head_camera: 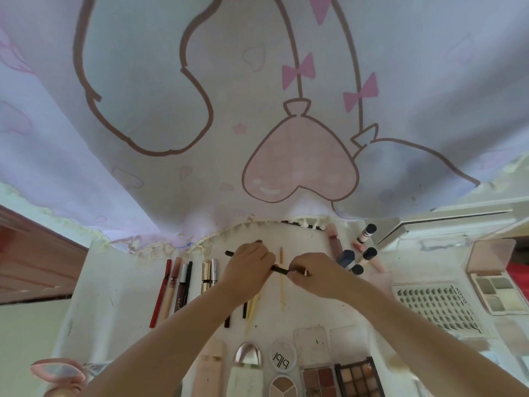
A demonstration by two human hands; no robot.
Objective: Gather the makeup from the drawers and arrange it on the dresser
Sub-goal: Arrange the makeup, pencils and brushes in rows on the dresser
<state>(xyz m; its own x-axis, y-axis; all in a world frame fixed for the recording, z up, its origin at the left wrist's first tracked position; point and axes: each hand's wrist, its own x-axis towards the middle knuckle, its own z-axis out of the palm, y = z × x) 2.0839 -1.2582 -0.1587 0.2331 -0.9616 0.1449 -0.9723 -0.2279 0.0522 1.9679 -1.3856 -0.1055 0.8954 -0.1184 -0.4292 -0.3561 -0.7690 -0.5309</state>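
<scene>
A thin black makeup pencil [279, 269] lies across the middle of the white dresser top [114, 282], held at both ends. My left hand [246, 267] grips its left part, with the tip poking out past my fingers. My right hand [313, 275] pinches its right end. To the left lies a row of lip pencils and tubes [177, 285]. A slim yellow stick [282, 279] lies between my hands. More pencils lie partly hidden under my left wrist.
Small bottles and a pink tube [352, 253] stand at the back right. A lash tray [435, 308] and an open eyeshadow compact [498, 290] lie to the right. Palettes [340, 376], round compacts [283, 359] and tubes line the near edge. A printed curtain [257, 110] hangs behind.
</scene>
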